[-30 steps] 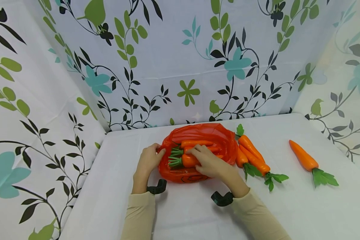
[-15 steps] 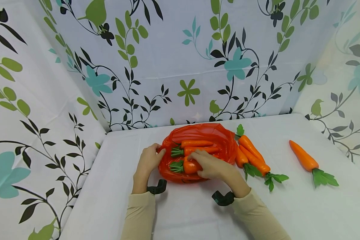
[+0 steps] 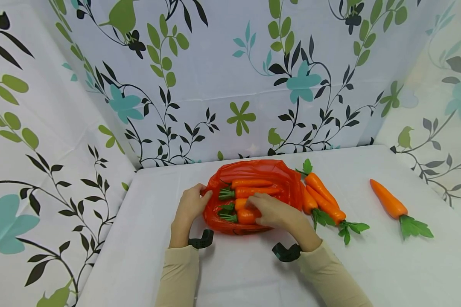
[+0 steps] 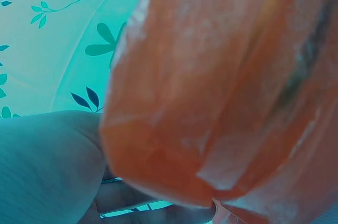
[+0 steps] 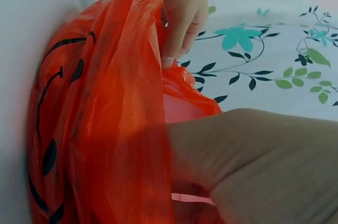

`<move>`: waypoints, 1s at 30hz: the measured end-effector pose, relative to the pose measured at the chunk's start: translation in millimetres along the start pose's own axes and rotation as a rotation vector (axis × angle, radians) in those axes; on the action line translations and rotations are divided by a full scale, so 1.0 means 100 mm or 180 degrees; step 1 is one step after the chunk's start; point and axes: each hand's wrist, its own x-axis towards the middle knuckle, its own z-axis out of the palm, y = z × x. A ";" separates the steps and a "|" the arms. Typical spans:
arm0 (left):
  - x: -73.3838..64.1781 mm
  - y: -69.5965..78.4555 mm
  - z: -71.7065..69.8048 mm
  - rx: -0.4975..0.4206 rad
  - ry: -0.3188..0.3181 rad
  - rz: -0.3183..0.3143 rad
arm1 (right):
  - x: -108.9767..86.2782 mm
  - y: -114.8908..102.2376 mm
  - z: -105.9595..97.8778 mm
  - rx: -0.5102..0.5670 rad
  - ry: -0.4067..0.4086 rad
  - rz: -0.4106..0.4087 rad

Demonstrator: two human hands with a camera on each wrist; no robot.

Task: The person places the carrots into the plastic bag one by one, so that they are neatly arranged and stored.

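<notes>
A red plastic bag lies with its mouth open on the white table, several orange carrots with green tops inside. At its left side my left hand pinches the rim between thumb and fingers; the right wrist view also shows that left hand on the bag's edge. My right hand reaches into the bag, thumb and fingers around a front carrot. Just behind that lies another carrot, partly under the fingers. Bag plastic fills much of the left wrist view, hiding most fingers.
Right of the bag lies a cluster of carrots with leafy tops, close against it. Farther right a single carrot rests on the white tablecloth. A leaf-patterned curtain stands behind and beside the table.
In the bag, my right hand and the front carrot have shifted slightly toward me and right, uncovering carrots behind it. My left hand stays at the rim.
</notes>
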 end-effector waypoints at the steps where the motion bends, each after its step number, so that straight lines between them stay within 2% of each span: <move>1: 0.00 0.00 0.00 -0.0003 -0.0006 -0.0006 | 0.00 0.00 0.00 -0.0026 0.0019 -0.0002; 21: 0.00 0.01 0.00 0.0024 -0.0006 0.0001 | 0.03 0.01 0.01 -0.0192 0.0057 0.0013; 30: 0.00 0.01 0.00 0.0024 -0.0009 -0.0008 | -0.07 -0.03 -0.12 -0.0080 0.0213 0.0064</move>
